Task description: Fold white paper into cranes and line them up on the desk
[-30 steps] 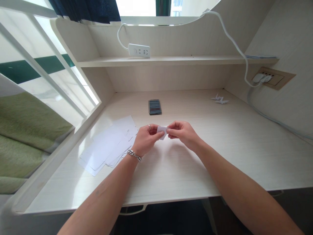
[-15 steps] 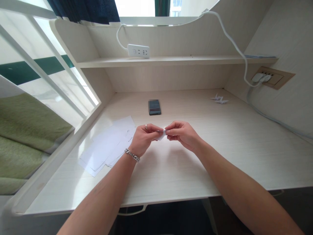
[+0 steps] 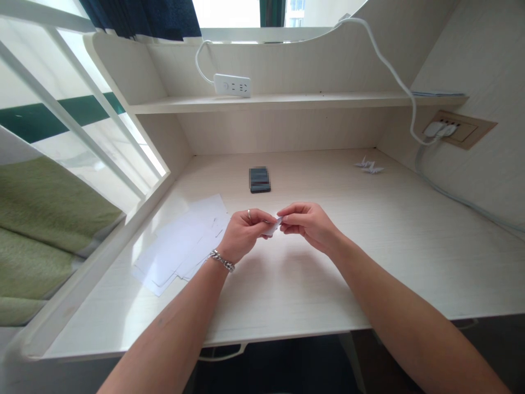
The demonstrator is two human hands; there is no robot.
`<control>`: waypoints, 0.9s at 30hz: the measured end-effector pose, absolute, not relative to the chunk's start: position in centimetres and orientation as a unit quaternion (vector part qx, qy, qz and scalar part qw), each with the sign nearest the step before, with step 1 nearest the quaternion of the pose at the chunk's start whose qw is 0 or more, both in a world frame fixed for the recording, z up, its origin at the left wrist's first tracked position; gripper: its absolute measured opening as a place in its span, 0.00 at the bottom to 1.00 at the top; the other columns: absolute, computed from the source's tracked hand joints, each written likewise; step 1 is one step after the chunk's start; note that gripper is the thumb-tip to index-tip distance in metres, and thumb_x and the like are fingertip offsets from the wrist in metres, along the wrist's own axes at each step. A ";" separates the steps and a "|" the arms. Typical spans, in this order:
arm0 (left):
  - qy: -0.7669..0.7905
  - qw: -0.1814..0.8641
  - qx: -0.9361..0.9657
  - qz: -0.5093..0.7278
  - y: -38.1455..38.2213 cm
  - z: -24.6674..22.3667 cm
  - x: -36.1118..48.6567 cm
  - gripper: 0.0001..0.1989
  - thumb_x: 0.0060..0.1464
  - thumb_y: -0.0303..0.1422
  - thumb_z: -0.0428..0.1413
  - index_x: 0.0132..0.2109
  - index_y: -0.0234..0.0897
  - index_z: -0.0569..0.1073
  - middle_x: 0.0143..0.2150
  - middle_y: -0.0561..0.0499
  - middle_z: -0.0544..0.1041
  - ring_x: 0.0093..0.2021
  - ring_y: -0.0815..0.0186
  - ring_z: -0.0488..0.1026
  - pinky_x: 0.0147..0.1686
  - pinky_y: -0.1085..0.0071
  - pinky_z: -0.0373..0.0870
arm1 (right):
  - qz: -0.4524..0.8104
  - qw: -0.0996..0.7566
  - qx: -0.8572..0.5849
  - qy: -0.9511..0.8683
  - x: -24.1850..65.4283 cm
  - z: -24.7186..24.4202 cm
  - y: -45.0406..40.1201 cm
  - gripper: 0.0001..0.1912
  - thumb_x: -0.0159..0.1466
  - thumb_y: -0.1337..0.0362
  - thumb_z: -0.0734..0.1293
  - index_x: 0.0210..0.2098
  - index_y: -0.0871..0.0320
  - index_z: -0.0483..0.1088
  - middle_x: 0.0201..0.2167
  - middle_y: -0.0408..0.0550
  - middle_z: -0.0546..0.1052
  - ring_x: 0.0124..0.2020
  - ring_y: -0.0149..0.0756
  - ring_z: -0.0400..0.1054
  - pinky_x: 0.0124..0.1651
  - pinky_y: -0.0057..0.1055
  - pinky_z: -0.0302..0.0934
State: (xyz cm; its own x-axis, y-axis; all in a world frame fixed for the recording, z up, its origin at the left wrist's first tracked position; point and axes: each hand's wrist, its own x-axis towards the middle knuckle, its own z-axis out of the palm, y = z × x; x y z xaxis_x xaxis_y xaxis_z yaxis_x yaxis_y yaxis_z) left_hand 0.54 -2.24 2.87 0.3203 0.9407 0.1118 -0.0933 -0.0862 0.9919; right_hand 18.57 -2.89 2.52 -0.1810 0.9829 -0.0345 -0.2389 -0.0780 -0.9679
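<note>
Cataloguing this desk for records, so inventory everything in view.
desk: 1, pale, centre
small paper: 1, white, above desk
paper sheets: several, white, desk's left
blurred object: 1, dark, beyond small paper
folded figures: 2, white, desk's back right
shelf: 1, pale, above desk
power strip: 1, white, shelf
socket: 1, tan, right
plugs: 2, white, socket
upper cable: 1, white, above socket
lower cable: 1, grey, below socket
window: 1, whitish, top
curtain: 1, dark blue, upper left
fabric: 1, green, left
bars: several, white, left
bracelet: 1, silver, left wrist
ring: 1, metallic, left hand
left hand: 1, bare, pinching small paper
right hand: 1, bare, pinching small paper
</note>
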 end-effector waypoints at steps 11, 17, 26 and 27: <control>0.346 0.558 0.603 0.454 -2.2 2.9 0.2 0.04 0.45 0.31 0.64 0.27 0.35 0.79 0.21 0.51 0.75 0.24 0.70 0.69 0.26 0.71 0.68 | 0.630 0.479 -0.407 -0.456 18.8 3.0 -3.0 0.09 0.49 0.67 0.73 0.31 0.63 0.79 0.25 0.52 0.79 0.28 0.36 0.74 0.38 0.35 0.70; 0.366 0.551 0.602 0.447 -2.2 3.0 0.3 0.04 0.46 0.32 0.64 0.27 0.35 0.79 0.22 0.51 0.75 0.24 0.70 0.69 0.26 0.71 0.68 | 0.613 0.482 -0.416 -0.468 18.7 2.8 -3.0 0.10 0.48 0.65 0.75 0.31 0.61 0.79 0.24 0.50 0.78 0.28 0.35 0.73 0.37 0.35 0.70; 0.371 0.560 0.601 0.434 -2.1 2.6 0.2 0.06 0.46 0.33 0.64 0.29 0.35 0.80 0.23 0.50 0.75 0.25 0.70 0.69 0.26 0.71 0.68 | 0.619 0.477 -0.418 -0.464 18.6 2.7 -3.0 0.07 0.50 0.67 0.73 0.29 0.61 0.78 0.23 0.48 0.78 0.27 0.34 0.73 0.35 0.33 0.69; 0.369 0.559 0.602 0.435 -2.1 2.6 0.2 0.06 0.46 0.34 0.64 0.29 0.35 0.80 0.23 0.50 0.75 0.25 0.70 0.69 0.26 0.71 0.68 | 0.622 0.476 -0.418 -0.460 18.6 2.8 -3.0 0.06 0.50 0.67 0.73 0.29 0.61 0.78 0.23 0.49 0.78 0.27 0.34 0.73 0.35 0.33 0.69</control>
